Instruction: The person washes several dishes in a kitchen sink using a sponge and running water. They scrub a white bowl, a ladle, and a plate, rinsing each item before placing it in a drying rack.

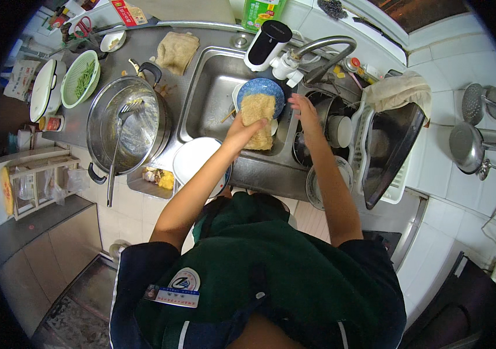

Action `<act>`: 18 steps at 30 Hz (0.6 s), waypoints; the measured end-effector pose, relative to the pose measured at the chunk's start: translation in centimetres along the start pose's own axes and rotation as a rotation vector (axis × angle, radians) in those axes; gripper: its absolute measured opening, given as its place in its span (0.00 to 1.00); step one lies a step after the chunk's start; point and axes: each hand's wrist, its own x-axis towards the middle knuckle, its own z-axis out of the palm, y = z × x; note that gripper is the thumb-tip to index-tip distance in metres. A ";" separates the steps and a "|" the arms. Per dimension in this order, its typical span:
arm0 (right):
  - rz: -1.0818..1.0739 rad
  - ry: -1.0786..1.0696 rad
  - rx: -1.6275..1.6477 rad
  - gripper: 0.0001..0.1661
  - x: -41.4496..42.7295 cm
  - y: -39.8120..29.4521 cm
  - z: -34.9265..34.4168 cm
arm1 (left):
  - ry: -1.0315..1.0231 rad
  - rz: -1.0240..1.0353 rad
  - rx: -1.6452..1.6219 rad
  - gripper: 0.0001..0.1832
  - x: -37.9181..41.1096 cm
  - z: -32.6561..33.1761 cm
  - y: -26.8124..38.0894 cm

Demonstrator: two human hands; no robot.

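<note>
My left hand [242,131] grips a tan scrubbing cloth [257,109] over the left basin of a steel double sink [213,83]. Beneath the cloth lies a blue patterned plate [272,85], on top of other dishes that it partly hides. My right hand [304,107] is raised to the right of the plate, its fingers apart and nothing in it. Above it stands a curved steel faucet [331,40] with a white and black filter unit [269,46]. Pans and a white bowl [340,131] fill the right basin.
A big steel pot [95,126] holding a slotted spatula [116,152] stands on the left counter, near a green basket [67,87] of green beans. White plates [195,161] lie at the sink's front edge. A dish rack [398,183] with a dark tray [387,144] is on the right.
</note>
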 end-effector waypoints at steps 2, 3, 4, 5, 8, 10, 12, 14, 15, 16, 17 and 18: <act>0.075 -0.273 0.160 0.28 -1.0 -0.2 1.1 | 0.011 0.016 0.059 0.26 0.9 0.4 -1.6; 0.112 -0.409 0.240 0.29 -1.7 0.1 1.9 | -0.048 -0.049 -0.003 0.29 0.4 1.2 -1.2; 0.145 -0.208 0.241 0.34 -2.7 0.8 4.0 | 0.002 -0.030 -0.014 0.30 0.3 1.2 -2.3; 0.163 -0.186 0.377 0.36 -3.7 1.0 5.0 | 0.057 -0.008 -0.027 0.32 0.1 1.0 -3.4; 0.180 -0.227 0.429 0.33 -3.8 3.8 6.5 | 0.282 -0.061 0.247 0.31 -3.2 -0.7 -3.1; 0.123 -0.207 0.256 0.31 -4.3 4.6 8.4 | 0.567 0.072 0.495 0.31 -6.6 -4.2 -4.2; -0.089 -0.280 -0.151 0.29 -4.8 4.4 10.5 | 0.972 0.319 0.958 0.32 -11.1 -9.3 -7.3; -0.529 -0.304 -0.523 0.28 -6.2 4.0 13.3 | 1.185 0.242 1.045 0.33 -14.7 -12.5 -11.7; -0.674 -0.379 -0.626 0.26 -6.9 3.4 14.9 | 1.195 0.127 0.816 0.34 -15.6 -13.6 -15.2; -0.818 -0.439 -0.730 0.24 -7.3 2.6 16.2 | 1.179 0.026 0.583 0.34 -16.2 -13.5 -16.2; -0.965 -0.497 -0.829 0.23 -7.5 2.3 17.6 | 1.026 -0.154 0.228 0.33 -16.3 -13.5 -17.1; -1.063 -0.530 -0.931 0.20 -7.3 2.8 19.1 | 1.023 -0.094 0.273 0.31 -16.0 -13.7 -18.7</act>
